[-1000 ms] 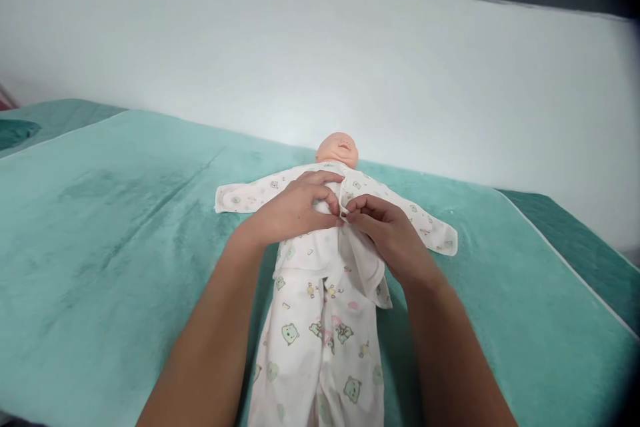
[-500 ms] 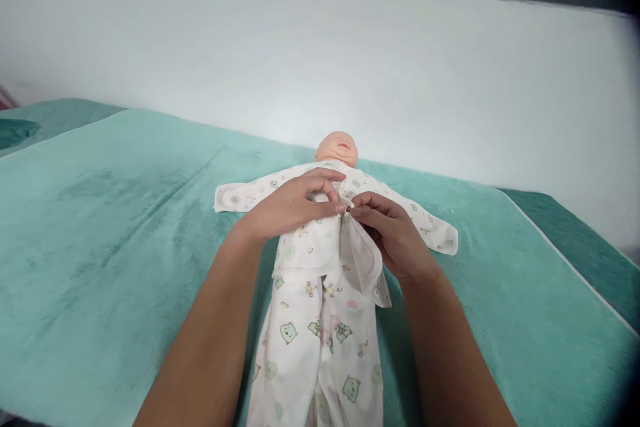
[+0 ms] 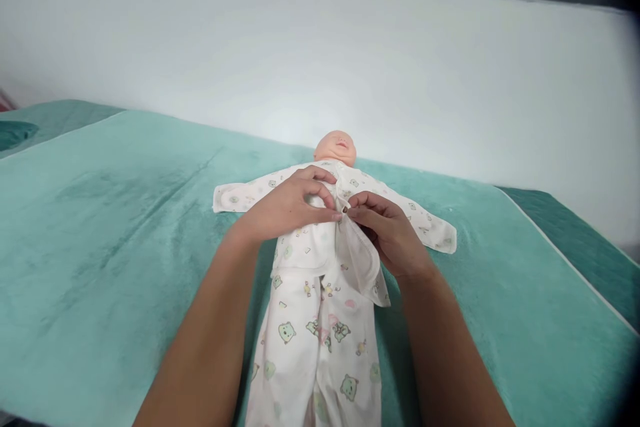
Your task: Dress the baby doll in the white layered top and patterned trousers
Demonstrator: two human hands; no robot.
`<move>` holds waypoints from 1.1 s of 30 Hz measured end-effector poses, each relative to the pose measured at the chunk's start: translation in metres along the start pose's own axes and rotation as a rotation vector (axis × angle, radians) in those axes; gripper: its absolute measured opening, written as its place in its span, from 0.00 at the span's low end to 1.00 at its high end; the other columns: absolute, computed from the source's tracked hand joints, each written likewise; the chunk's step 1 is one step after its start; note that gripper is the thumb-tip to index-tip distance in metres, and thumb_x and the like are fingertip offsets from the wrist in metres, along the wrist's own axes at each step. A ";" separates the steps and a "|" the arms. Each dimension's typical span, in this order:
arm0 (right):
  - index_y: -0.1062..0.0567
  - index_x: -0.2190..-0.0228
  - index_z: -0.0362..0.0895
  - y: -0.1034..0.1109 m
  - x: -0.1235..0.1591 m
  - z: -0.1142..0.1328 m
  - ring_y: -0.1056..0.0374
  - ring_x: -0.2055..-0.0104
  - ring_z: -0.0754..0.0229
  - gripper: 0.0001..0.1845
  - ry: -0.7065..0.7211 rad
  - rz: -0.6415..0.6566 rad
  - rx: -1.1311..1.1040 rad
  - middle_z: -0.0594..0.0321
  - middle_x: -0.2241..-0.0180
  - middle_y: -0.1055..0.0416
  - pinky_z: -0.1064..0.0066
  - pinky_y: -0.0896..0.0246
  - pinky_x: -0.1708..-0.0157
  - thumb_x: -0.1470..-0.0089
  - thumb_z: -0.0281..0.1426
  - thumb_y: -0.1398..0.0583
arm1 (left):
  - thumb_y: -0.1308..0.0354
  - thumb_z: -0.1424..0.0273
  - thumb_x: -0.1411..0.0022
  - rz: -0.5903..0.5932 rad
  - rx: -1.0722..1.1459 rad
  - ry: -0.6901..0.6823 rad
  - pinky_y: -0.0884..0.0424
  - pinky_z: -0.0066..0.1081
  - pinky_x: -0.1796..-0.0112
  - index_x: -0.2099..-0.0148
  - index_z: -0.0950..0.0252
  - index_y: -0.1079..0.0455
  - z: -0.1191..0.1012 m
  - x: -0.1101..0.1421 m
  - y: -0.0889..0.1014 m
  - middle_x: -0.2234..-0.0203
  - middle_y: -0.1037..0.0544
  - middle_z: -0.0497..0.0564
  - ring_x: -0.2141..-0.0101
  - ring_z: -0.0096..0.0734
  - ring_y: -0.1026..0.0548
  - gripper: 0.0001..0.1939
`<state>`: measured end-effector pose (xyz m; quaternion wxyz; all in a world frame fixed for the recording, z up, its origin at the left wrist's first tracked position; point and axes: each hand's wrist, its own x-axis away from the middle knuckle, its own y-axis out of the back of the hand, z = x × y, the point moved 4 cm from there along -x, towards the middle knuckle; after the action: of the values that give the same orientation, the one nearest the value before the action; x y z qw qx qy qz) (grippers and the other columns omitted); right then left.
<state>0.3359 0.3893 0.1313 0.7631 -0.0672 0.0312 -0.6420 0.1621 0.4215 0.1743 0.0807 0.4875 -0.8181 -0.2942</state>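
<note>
A baby doll lies on its back, arms spread, its head toward the wall. It wears a white printed baby shirt and matching trousers. At the chest, my left hand has its thumb and fingers closed at the edge of the shirt's front opening. Opposite it, my right hand pinches the other front panel beside a small dark button. The lower corner of that panel hangs folded outward. Whether the button sits in its hole is hard to see.
A teal plush blanket with a pale edge lies under the doll. Darker green cloth shows at the right and far left. A white wall rises just behind the doll's head.
Both hands stay at the shirt front. The left fingers have shifted slightly, and the dark button shows a little more between the fingertips.
</note>
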 end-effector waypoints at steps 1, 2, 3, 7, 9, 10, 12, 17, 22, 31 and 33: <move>0.27 0.69 0.47 0.000 0.000 -0.001 0.50 0.79 0.68 0.09 0.001 -0.004 0.002 0.72 0.79 0.42 0.73 0.59 0.79 0.48 0.38 0.34 | 0.37 0.57 0.43 0.002 -0.018 -0.016 0.30 0.33 0.54 0.67 0.57 0.23 0.000 0.000 0.000 0.42 0.32 0.46 0.44 0.41 0.32 0.10; 0.27 0.69 0.47 0.001 0.000 -0.001 0.50 0.79 0.68 0.10 0.003 -0.007 0.005 0.72 0.79 0.42 0.73 0.59 0.79 0.48 0.38 0.34 | 0.37 0.57 0.43 0.006 -0.030 -0.027 0.31 0.34 0.52 0.68 0.56 0.23 0.000 0.000 0.000 0.42 0.32 0.46 0.43 0.41 0.33 0.09; 0.26 0.69 0.47 0.001 0.000 -0.001 0.50 0.79 0.68 0.10 0.005 -0.007 0.011 0.72 0.79 0.42 0.73 0.59 0.79 0.48 0.38 0.34 | 0.37 0.58 0.42 0.010 -0.036 -0.034 0.32 0.34 0.51 0.68 0.56 0.23 0.000 0.001 0.000 0.43 0.32 0.46 0.43 0.41 0.33 0.09; 0.26 0.69 0.47 0.001 0.000 0.000 0.49 0.78 0.68 0.09 0.021 0.009 0.033 0.72 0.79 0.41 0.73 0.57 0.78 0.48 0.38 0.34 | 0.38 0.60 0.42 -0.001 -0.028 -0.055 0.31 0.33 0.54 0.68 0.57 0.23 -0.003 0.002 0.002 0.48 0.29 0.48 0.46 0.39 0.32 0.08; 0.26 0.69 0.47 0.000 0.000 0.001 0.48 0.78 0.68 0.09 0.031 0.021 0.038 0.72 0.79 0.42 0.74 0.55 0.78 0.47 0.38 0.34 | 0.38 0.61 0.41 -0.026 0.002 -0.069 0.31 0.32 0.57 0.68 0.59 0.24 -0.005 0.003 0.004 0.53 0.27 0.49 0.51 0.37 0.30 0.08; 0.26 0.69 0.47 0.000 0.001 0.001 0.48 0.78 0.69 0.09 0.034 0.025 0.041 0.72 0.79 0.42 0.74 0.55 0.78 0.47 0.38 0.34 | 0.38 0.61 0.41 -0.035 0.029 -0.064 0.31 0.32 0.59 0.68 0.59 0.25 -0.006 0.004 0.005 0.56 0.26 0.49 0.55 0.35 0.29 0.08; 0.26 0.69 0.47 0.001 0.001 0.000 0.48 0.78 0.69 0.10 0.036 0.028 0.046 0.72 0.79 0.42 0.74 0.55 0.79 0.47 0.39 0.33 | 0.39 0.60 0.41 -0.024 0.090 -0.024 0.33 0.30 0.65 0.67 0.61 0.26 -0.006 0.005 0.006 0.65 0.26 0.49 0.64 0.30 0.29 0.10; 0.25 0.68 0.46 0.002 0.000 -0.002 0.46 0.78 0.69 0.10 0.040 0.025 0.043 0.71 0.79 0.41 0.74 0.53 0.79 0.47 0.39 0.33 | 0.39 0.57 0.41 0.074 0.145 0.057 0.40 0.27 0.74 0.66 0.62 0.26 -0.004 0.005 0.001 0.74 0.28 0.46 0.74 0.24 0.35 0.13; 0.25 0.69 0.46 0.000 -0.001 0.000 0.46 0.80 0.71 0.09 0.065 0.020 0.075 0.72 0.80 0.39 0.75 0.54 0.81 0.47 0.38 0.33 | 0.39 0.57 0.41 0.071 0.159 0.074 0.38 0.26 0.72 0.66 0.63 0.25 -0.002 0.003 0.000 0.71 0.26 0.48 0.71 0.25 0.32 0.14; 0.26 0.71 0.45 0.000 0.000 0.002 0.42 0.80 0.71 0.11 0.070 0.036 0.129 0.71 0.81 0.35 0.77 0.51 0.81 0.49 0.38 0.31 | 0.38 0.57 0.41 0.047 0.175 0.076 0.38 0.26 0.72 0.65 0.62 0.24 0.000 0.001 -0.002 0.70 0.24 0.48 0.71 0.26 0.31 0.14; 0.26 0.71 0.45 0.000 0.000 0.002 0.40 0.80 0.71 0.12 0.065 0.051 0.130 0.71 0.81 0.34 0.77 0.50 0.81 0.49 0.37 0.31 | 0.38 0.57 0.42 0.046 0.181 0.074 0.39 0.26 0.74 0.65 0.62 0.25 0.000 0.000 -0.003 0.71 0.24 0.48 0.72 0.25 0.32 0.13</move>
<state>0.3359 0.3895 0.1338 0.7805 0.0044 0.0161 -0.6249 0.1639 0.4202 0.1723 0.0732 0.4846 -0.8487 -0.1990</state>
